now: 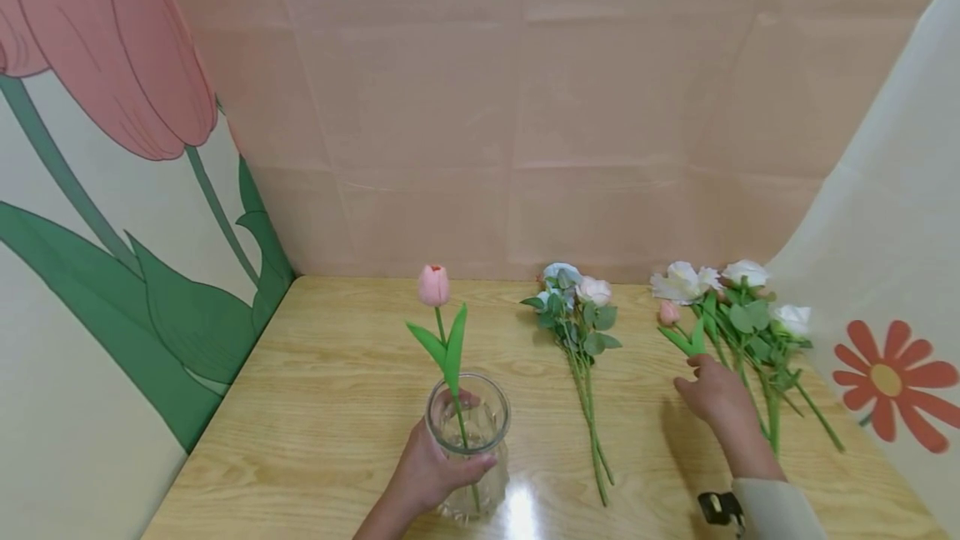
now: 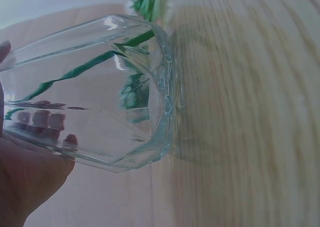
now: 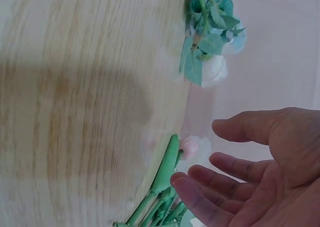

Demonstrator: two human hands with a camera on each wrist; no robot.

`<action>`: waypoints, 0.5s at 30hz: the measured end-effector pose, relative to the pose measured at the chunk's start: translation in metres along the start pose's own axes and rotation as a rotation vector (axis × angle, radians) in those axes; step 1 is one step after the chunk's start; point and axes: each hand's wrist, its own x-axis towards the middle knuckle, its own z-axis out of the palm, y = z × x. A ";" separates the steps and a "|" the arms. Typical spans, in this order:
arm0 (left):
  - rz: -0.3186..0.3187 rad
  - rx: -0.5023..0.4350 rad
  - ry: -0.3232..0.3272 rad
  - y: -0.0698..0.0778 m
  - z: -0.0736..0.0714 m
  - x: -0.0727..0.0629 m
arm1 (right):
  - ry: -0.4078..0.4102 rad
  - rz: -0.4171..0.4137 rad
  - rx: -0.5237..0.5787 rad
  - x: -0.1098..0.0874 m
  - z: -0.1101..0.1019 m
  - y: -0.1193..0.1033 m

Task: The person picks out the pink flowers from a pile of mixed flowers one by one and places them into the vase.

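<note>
My left hand grips a clear glass vase, fingers round one side and thumb across the front. In the left wrist view the faceted glass has its base at the wooden table. A pink tulip with green leaves stands in the vase, its stem slanting down inside. At the right, my right hand reaches over a second pink tulip lying on the table. The right wrist view shows this hand with thumb and fingers apart, nothing between them, fingertips close to the tulip's green leaf.
Blue and pale pink flowers lie mid-table, long stems toward me. Several white flowers with green stems lie at the right edge beside the right hand. A beige backdrop closes off the wooden table behind; printed cloths hang at both sides.
</note>
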 end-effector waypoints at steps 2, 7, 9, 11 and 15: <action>0.000 -0.005 -0.001 0.000 0.000 0.000 | -0.006 0.010 0.010 0.002 -0.001 0.001; 0.008 -0.004 0.002 -0.001 0.000 0.000 | -0.022 0.035 0.002 0.008 -0.003 0.005; 0.009 -0.002 0.003 -0.001 0.000 0.000 | -0.026 0.039 -0.004 0.011 -0.003 0.008; 0.008 0.001 0.004 -0.002 0.000 0.000 | -0.023 0.041 -0.014 0.014 -0.003 0.012; 0.005 0.005 0.004 -0.002 0.000 0.000 | -0.011 0.041 -0.028 0.017 -0.003 0.018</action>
